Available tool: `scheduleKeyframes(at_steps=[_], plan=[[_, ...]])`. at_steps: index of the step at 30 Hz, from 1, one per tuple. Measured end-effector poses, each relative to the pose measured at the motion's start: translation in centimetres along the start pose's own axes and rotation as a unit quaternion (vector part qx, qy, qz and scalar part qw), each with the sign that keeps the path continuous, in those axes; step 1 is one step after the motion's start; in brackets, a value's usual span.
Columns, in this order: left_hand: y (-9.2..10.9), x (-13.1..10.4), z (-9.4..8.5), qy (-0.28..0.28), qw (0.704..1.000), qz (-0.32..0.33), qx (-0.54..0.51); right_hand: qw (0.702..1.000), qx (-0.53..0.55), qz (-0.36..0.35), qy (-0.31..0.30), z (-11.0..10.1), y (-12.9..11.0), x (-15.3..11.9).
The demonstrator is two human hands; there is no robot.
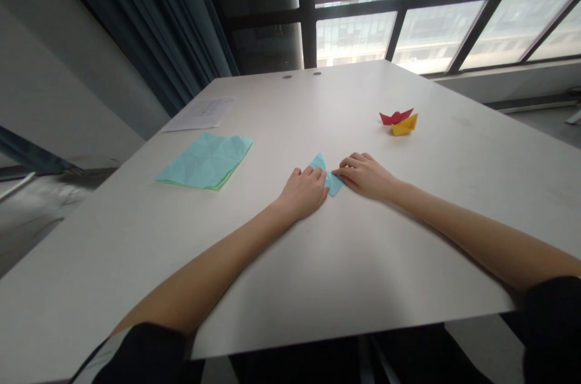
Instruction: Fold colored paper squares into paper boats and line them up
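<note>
both hands are on the little folded light blue paper, which sits on the white table around the middle of the view. going left to right: dark blue curtain hanging in deep pleats, then a flat white sheet with some print, too faint to read. nearer me there's a stack of creased paper, pale aqua on top with green peeking out at the lower edge, crease lines all over it. left hand lies over part of the folded piece, fingers close together; can't tell if they're pinching or just pressing. the folded piece looks matte, with one pointy corner sticking up past the fingers and another angled bit showing between the hands. right hand has its fingertips at the right edge, grip unclear too. further right, a red paper boat sits right beside a yellow paper boat, both crisp and pointy.
</note>
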State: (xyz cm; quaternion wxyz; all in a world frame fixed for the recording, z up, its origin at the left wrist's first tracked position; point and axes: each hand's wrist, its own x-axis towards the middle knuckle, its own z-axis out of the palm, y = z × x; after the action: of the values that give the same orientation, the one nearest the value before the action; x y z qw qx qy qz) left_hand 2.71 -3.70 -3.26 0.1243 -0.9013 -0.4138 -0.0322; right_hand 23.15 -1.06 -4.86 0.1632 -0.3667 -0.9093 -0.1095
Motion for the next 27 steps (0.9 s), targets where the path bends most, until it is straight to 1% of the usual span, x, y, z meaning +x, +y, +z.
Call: scheduleKeyframes(at_steps=[3, 7, 11, 14, 19, 23, 25, 27], plan=[[0.1, -0.3, -0.2, 0.001, 1.000, -0.019, 0.011, 1.000, -0.004, 0.009, 0.006, -0.4, 0.3, -0.3], [0.1, -0.7, -0.7, -0.016, 0.999, -0.047, 0.019, 0.999, -0.021, 0.024, 0.007, -1.1, 0.9, -0.6], [0.2, -0.9, -1.2, -0.035, 0.995, -0.096, 0.020, 0.998, -0.049, 0.030, 0.005, -1.6, 1.4, -0.8], [0.2, -1.1, -1.4, -0.033, 0.992, -0.121, 0.019, 0.997, -0.065, 0.031, 0.009, -1.6, 1.6, -0.9], [0.0, -1.3, -1.3, -0.029, 0.994, -0.103, 0.018, 0.997, -0.059, 0.049, 0.020, -1.5, 1.7, -0.8], [0.0, -1.5, -1.4, -0.024, 0.995, -0.097, 0.016, 0.994, -0.037, 0.080, 0.070, -1.5, 0.8, -0.4], [0.0, -1.6, -1.7, -0.028, 0.995, -0.094, 0.017, 0.995, 0.004, 0.055, 0.083, -1.6, 0.0, -0.2], [-0.3, -1.6, -2.0, -0.029, 0.995, -0.092, 0.018, 0.996, 0.064, -0.001, 0.065, -1.5, -1.0, 0.0]])
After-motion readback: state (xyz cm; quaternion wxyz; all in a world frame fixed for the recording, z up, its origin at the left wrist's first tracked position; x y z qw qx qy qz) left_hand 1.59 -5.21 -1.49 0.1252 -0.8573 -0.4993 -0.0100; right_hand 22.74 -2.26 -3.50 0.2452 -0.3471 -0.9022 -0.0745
